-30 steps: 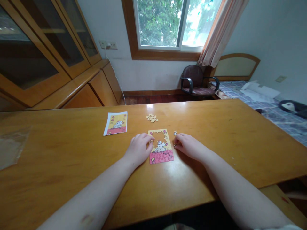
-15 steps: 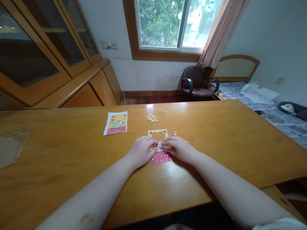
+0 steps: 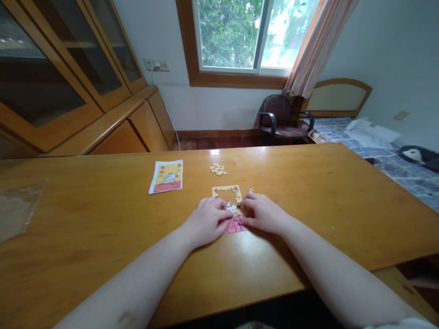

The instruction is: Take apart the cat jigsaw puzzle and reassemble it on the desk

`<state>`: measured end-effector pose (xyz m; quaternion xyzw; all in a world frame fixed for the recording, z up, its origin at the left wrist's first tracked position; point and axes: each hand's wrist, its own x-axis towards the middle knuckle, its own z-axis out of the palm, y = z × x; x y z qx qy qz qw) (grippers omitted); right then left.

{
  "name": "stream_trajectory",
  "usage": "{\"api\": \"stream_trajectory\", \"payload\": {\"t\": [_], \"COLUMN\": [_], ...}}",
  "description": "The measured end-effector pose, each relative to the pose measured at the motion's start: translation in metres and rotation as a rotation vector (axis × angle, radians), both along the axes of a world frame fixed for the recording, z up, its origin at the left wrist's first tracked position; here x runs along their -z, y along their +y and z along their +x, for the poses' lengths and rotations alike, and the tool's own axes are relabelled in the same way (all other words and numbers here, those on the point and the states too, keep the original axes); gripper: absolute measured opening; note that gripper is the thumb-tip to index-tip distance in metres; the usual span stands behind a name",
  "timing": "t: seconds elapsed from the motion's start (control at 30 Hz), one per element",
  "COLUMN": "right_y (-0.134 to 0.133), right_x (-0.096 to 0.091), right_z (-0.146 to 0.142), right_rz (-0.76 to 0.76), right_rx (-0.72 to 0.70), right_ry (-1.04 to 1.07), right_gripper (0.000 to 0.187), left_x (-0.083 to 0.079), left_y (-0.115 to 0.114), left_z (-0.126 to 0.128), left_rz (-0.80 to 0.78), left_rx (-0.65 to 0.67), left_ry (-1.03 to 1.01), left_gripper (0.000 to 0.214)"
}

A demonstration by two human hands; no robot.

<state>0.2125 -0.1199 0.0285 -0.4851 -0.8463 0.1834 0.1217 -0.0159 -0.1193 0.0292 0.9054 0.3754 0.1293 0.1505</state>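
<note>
Left hand (image 3: 206, 222) shifted right since earlier frame, now over lower half of partly built jigsaw puzzle (image 3: 224, 191); right hand (image 3: 262, 212) curled at puzzle's centre. Cannot tell whether either grips piece. Puzzle lies on wooden table (image 3: 308, 205), below loose pieces (image 3: 218, 169).

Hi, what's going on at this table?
A person has their left hand and right hand on a part-built yellow-and-pink jigsaw puzzle, which lies on a honey-coloured wooden table. Beyond it sit a small heap of loose pale pieces and a printed picture card with a similar picture.
</note>
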Motion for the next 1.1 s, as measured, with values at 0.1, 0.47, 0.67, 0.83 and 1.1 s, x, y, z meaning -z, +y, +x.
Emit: {"api": "stream_trajectory", "payload": {"t": [0.1, 0.47, 0.67, 0.83, 1.1], "right_y": [0.0002, 0.0, 0.0008, 0.0007, 0.0007], "right_x": [0.0002, -0.0018, 0.0003, 0.0015, -0.0003], "right_z": [0.0003, -0.0004, 0.0003, 0.0005, 0.0014], "right_rz": [-0.013, -0.051, -0.052, -0.038, -0.012], "right_rx": [0.001, 0.018, 0.006, -0.003, -0.016], "right_ry": [0.0, 0.003, 0.011, 0.006, -0.007], "right_gripper": [0.037, 0.041, 0.041, 0.04, 0.042], "left_x": [0.0014, 0.0028, 0.0025, 0.0007, -0.0007], "left_y": [0.003, 0.0061, 0.0061, 0.0081, 0.0089], "left_z": [-0.0021, -0.0049, -0.0046, -0.0046, -0.0047], "left_rz": [0.053, 0.08, 0.081, 0.1, 0.062], "left_rx": [-0.068, -0.192, -0.201, -0.328, -0.369], "left_ry": [0.021, 0.058, 0.049, 0.071, 0.165], "left_gripper": [0.025, 0.024, 0.024, 0.024, 0.024]}}
